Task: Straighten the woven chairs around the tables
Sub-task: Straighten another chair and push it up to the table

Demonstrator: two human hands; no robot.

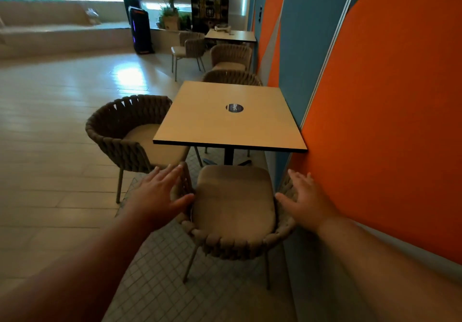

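Note:
A woven chair (235,206) with a beige seat cushion stands right below me, facing a square light-wood table (225,119) set against the wall. My left hand (160,196) hovers with fingers spread at the chair's left armrest, and my right hand (305,201) is spread beside its right armrest; neither grips the weave. A second woven chair (125,131) stands at the table's left side, its seat partly under the tabletop. Only the backrest top of a third woven chair (232,77) shows behind the table.
An orange and blue panel wall (375,96) runs close along the right. Farther back stand another table (231,35) and two more woven chairs (231,56). A black speaker (140,31) and potted plants sit by the windows. Open tiled floor (62,121) lies to the left.

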